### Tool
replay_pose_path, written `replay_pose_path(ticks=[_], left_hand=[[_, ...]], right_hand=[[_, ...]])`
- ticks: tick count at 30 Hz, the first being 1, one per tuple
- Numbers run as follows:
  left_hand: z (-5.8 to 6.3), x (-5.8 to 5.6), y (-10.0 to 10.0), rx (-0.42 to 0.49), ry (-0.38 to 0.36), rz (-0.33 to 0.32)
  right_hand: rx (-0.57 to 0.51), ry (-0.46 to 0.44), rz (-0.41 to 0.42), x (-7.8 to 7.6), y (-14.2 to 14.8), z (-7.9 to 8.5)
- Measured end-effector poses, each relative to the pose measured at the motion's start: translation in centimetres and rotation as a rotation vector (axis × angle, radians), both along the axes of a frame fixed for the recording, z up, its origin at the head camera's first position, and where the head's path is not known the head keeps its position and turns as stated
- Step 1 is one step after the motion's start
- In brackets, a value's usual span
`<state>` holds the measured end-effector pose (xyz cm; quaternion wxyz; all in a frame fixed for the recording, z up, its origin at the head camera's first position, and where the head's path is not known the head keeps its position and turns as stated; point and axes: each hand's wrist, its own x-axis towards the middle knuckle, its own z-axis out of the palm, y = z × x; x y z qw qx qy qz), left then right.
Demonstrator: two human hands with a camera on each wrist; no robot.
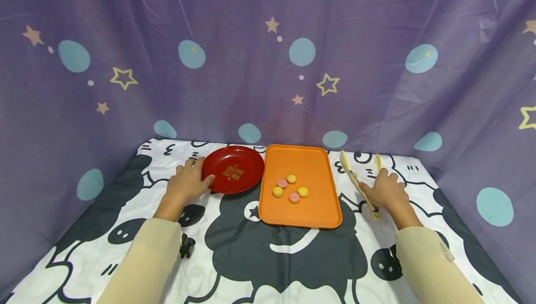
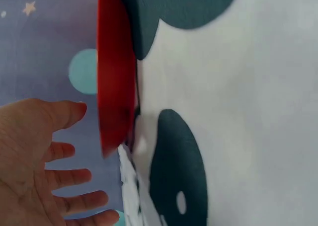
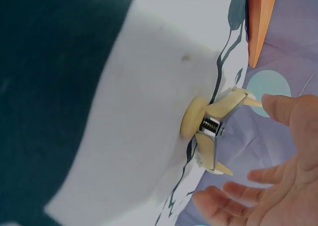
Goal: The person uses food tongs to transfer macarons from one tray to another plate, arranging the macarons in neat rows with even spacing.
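Observation:
A red plate (image 1: 213, 164) with gold characters lies on the cloth. My left hand (image 1: 186, 180) is at its left rim, fingers spread and thumb by the near edge. In the left wrist view, the hand's (image 2: 44, 171) fingers are extended beside the plate (image 2: 115, 77); whether they touch it I cannot tell. Cream-yellow tongs (image 1: 353, 178) lie spread at the right. My right hand (image 1: 387, 192) is over them, and in the right wrist view its fingers are loosely bent around nothing, near the arms of the tongs (image 3: 226, 104). A metal spring shows at their hinge.
Between the hands lies an orange tray (image 1: 299, 159) with several macarons on it, yellow (image 1: 291, 179) and pink (image 1: 294, 198). Its left edge is close to the plate. A purple curtain (image 1: 251, 85) stands behind the patterned cloth (image 1: 234, 285). A small black object (image 1: 187, 246) is beside the left sleeve.

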<state>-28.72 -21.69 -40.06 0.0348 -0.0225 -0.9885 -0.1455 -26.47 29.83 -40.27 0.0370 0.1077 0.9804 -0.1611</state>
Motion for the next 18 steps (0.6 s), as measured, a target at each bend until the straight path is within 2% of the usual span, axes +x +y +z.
replay_pose_path(ticks=[7,18], left_hand=[[-0.6,-1.4,-0.6,0.063,-0.089,0.028],[-0.9,-2.8,0.0,0.166,-0.115,0.053]], right_hand=[[-0.035,-0.044,-0.085,-0.7,-0.8,-0.4],[-0.069,-0.003,-0.202,-0.8,-2.3,-0.9]])
